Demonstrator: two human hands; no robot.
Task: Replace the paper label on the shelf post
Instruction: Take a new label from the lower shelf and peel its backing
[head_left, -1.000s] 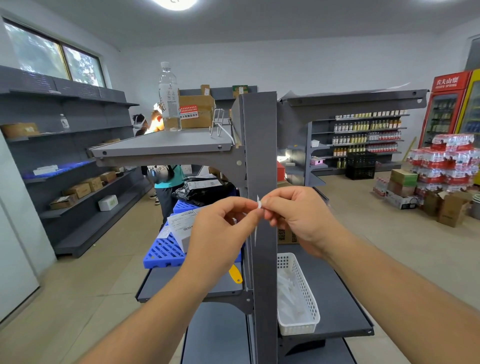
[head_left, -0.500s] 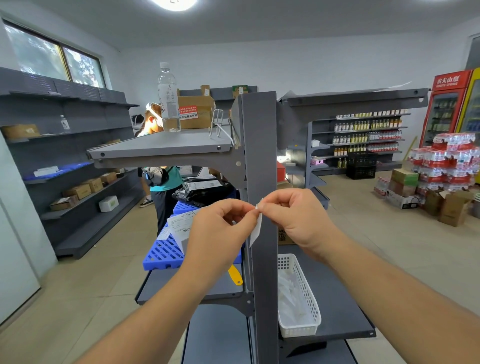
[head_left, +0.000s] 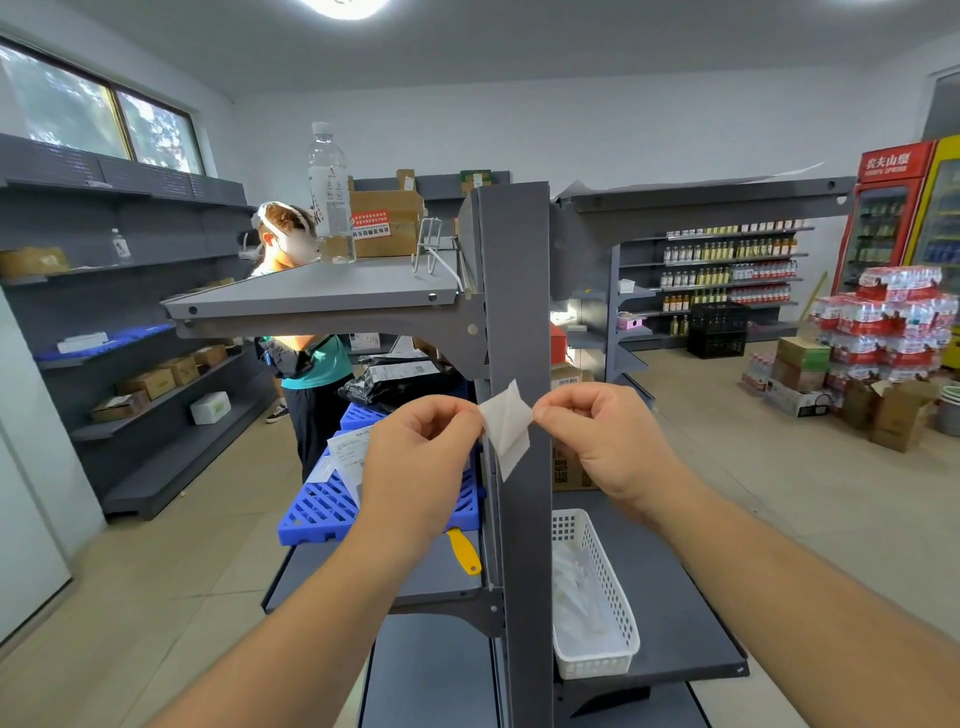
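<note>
Two hands: my left hand (head_left: 415, 457) and right hand (head_left: 608, 441) each pinch a side of the paper label (head_left: 506, 423); both grips are clenched on it.
Label place: it hangs just in front of the shelf post (head_left: 519, 312), below the top shelf's bracket.
Why held so: pinching opposite edges spreads the slip flat, I judge, ready to press on.
Lower shelf: a white basket (head_left: 618, 613) sits right of the post, a yellow tool (head_left: 464, 552) left of it.
Room: a shop with grey shelving, a tiled floor, and another person behind.
</note>
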